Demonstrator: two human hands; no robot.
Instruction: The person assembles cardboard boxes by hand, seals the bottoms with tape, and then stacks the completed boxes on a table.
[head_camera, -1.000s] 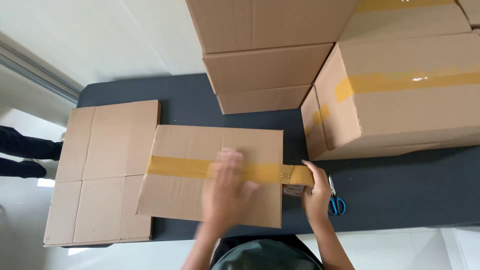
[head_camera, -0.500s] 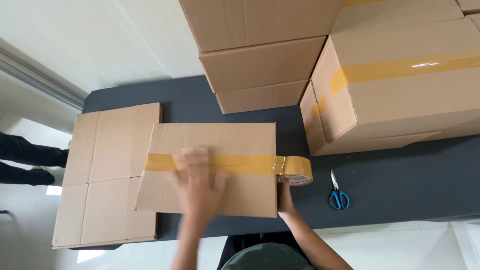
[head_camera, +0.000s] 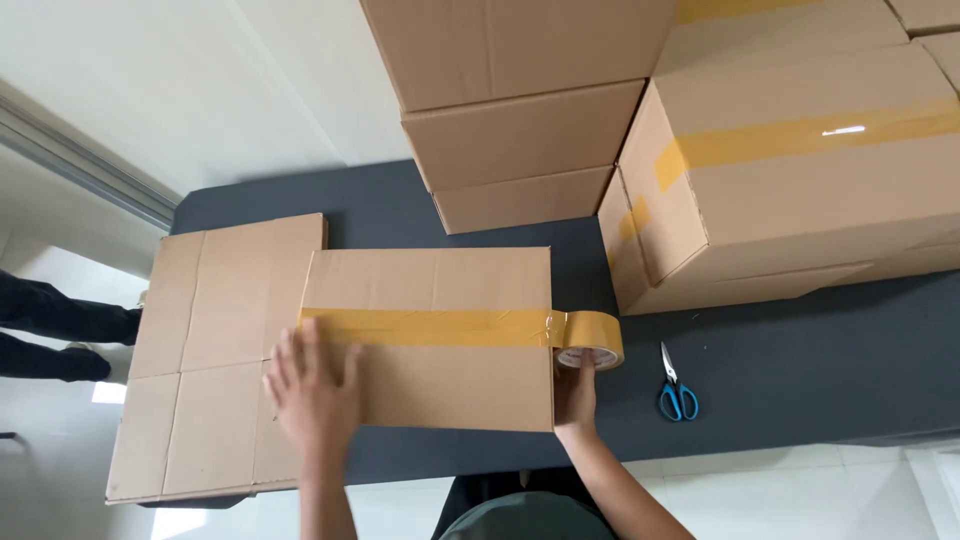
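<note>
Flattened brown cardboard box (head_camera: 440, 340) lying on the dark counter (head_camera: 800, 350), a yellowish tape strip (head_camera: 430, 327) along its middle, left hand (head_camera: 312, 395) pressed flat on its left end, fingers spread, right hand (head_camera: 575, 392) fingers clamped on the tape roll (head_camera: 592, 340) at its right edge, blue scissors (head_camera: 676, 390) nearby.

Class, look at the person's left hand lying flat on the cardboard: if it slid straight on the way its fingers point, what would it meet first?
Probably the strip of brown tape across the folded box; the left hand points straight towards it.
</note>
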